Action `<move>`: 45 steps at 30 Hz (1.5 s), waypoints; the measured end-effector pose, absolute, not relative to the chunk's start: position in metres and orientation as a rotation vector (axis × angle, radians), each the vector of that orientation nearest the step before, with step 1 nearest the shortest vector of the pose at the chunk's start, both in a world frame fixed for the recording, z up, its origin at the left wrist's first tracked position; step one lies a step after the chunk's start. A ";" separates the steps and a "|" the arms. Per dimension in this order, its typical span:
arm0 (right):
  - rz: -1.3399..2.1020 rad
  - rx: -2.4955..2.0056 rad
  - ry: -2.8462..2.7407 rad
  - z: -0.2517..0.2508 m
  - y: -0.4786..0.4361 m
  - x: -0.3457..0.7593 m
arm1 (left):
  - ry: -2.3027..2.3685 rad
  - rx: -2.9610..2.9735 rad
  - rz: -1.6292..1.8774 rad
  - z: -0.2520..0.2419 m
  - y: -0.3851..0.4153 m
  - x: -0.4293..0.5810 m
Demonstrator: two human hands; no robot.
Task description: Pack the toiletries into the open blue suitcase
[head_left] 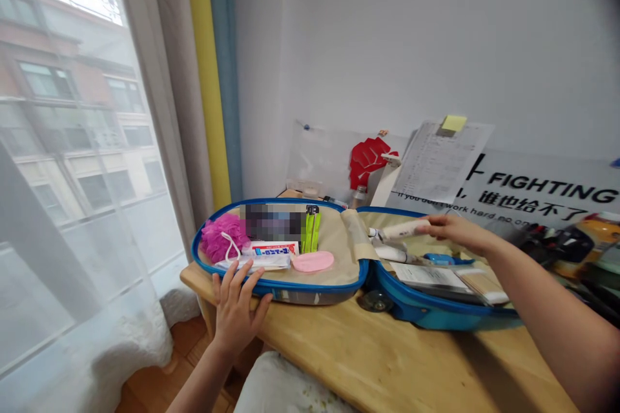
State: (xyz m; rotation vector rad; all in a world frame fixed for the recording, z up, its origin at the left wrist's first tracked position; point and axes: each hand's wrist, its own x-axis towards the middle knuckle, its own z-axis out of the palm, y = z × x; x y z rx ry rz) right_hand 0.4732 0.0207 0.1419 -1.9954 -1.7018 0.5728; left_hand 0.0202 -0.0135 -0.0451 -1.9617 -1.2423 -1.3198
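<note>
A small blue suitcase [310,297] lies opened flat on the wooden table. My left hand [237,303] rests with spread fingers at the front rim of its left half. Inside that half are a purple bath puff [223,240], a toothpaste box [271,250], a pink oval item [313,262] and a lime-green packet [310,232]. Above the right half, my right hand [453,232] pinches the end of a whitish tube-like item [403,229]. Below it lie another pale tube [393,254], a blue item [440,259] and a white booklet or packet [431,276].
Pens and bottles [557,242] crowd the table's right side, blurred. Papers [438,158] and a red fist cut-out [368,160] stand against the wall. Curtains [198,77] and a window are at the left. One suitcase wheel [376,301] touches the wooden table [378,358].
</note>
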 end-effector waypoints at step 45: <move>0.179 -1.894 -2.222 0.139 0.079 0.369 | -1.258 -1.963 -1.335 -0.051 -0.011 0.018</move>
